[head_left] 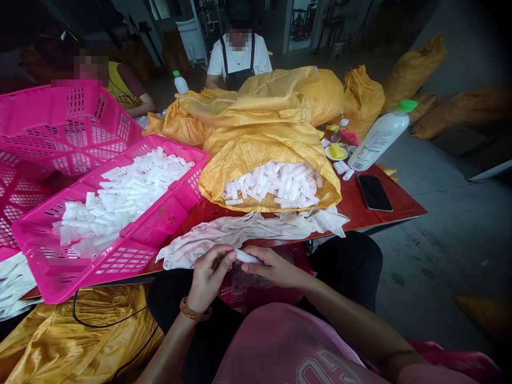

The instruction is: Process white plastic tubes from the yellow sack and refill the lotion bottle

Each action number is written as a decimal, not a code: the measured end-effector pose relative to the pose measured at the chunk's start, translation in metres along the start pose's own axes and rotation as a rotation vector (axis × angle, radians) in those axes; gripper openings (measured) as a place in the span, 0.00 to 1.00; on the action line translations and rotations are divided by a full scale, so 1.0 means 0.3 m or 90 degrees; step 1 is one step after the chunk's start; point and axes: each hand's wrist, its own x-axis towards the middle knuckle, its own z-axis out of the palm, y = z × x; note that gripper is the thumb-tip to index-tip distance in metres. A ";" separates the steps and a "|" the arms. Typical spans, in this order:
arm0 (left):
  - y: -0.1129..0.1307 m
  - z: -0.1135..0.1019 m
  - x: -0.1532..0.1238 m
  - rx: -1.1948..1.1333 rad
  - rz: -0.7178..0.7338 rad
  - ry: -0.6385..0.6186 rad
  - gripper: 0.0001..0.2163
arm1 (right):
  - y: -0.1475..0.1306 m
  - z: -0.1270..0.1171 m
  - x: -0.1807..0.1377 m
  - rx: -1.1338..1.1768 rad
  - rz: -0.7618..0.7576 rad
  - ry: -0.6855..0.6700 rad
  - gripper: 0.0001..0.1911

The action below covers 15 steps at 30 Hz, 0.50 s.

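Between my two hands, just off the table's front edge, is a white plastic tube (pixel 247 256). My left hand (pixel 214 269) pinches its left end with thumb and fingertips. Around its right end the fingers of my right hand (pixel 276 266) are closed. A crumpled whitish cloth (pixel 256 228) lies along the table edge just beyond my hands. Behind the cloth, a yellow woven sack (pixel 216 178) lies with its mouth towards me, showing many white plastic pieces (pixel 280 184). At the left, a pink basket (pixel 160 224) holds a heap of similar white pieces (pixel 120 202).
On the red table (pixel 394 205), to the right, are a phone (pixel 374 192), a white bottle with a green cap (pixel 380 138) and a small dish with a yellow block (pixel 336 151). More pink baskets (pixel 68 128) are stacked at left. Two people (pixel 239 58) sit across the table.
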 end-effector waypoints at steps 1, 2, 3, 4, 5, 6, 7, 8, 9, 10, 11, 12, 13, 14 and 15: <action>0.005 -0.002 0.002 0.020 -0.002 -0.014 0.10 | 0.004 0.007 0.000 -0.048 -0.011 0.015 0.14; 0.009 0.000 0.004 0.029 -0.015 -0.022 0.12 | 0.011 0.017 0.000 -0.119 -0.024 0.040 0.13; 0.011 0.005 0.004 0.026 -0.036 -0.020 0.14 | 0.020 0.027 0.000 -0.204 -0.035 0.070 0.13; 0.012 0.013 0.003 0.013 -0.061 -0.012 0.16 | 0.032 0.038 0.000 -0.294 -0.043 0.100 0.14; 0.010 0.023 0.001 -0.004 -0.087 0.002 0.17 | 0.044 0.048 0.000 -0.376 -0.047 0.123 0.15; 0.008 0.034 -0.002 -0.024 -0.107 0.015 0.18 | 0.057 0.058 -0.001 -0.445 -0.049 0.140 0.16; 0.005 0.046 -0.005 -0.046 -0.123 0.027 0.19 | 0.071 0.067 -0.003 -0.499 -0.050 0.152 0.16; 0.001 0.059 -0.007 -0.069 -0.135 0.037 0.19 | 0.083 0.075 -0.006 -0.542 -0.052 0.162 0.16; -0.002 0.070 -0.009 -0.097 -0.149 0.045 0.20 | 0.095 0.081 -0.009 -0.577 -0.055 0.171 0.17; -0.006 0.082 -0.008 -0.130 -0.165 0.053 0.20 | 0.105 0.088 -0.012 -0.604 -0.058 0.178 0.17; -0.010 0.092 -0.006 -0.170 -0.184 0.061 0.20 | 0.114 0.093 -0.016 -0.626 -0.059 0.185 0.17; -0.015 0.103 -0.002 -0.213 -0.206 0.070 0.20 | 0.121 0.097 -0.019 -0.642 -0.056 0.191 0.17; -0.020 0.113 0.005 -0.254 -0.229 0.079 0.21 | 0.127 0.100 -0.021 -0.656 -0.047 0.193 0.17; -0.025 0.124 0.013 -0.293 -0.254 0.087 0.21 | 0.131 0.101 -0.022 -0.667 -0.036 0.193 0.18; -0.031 0.135 0.023 -0.323 -0.276 0.094 0.21 | 0.134 0.100 -0.021 -0.676 -0.023 0.191 0.18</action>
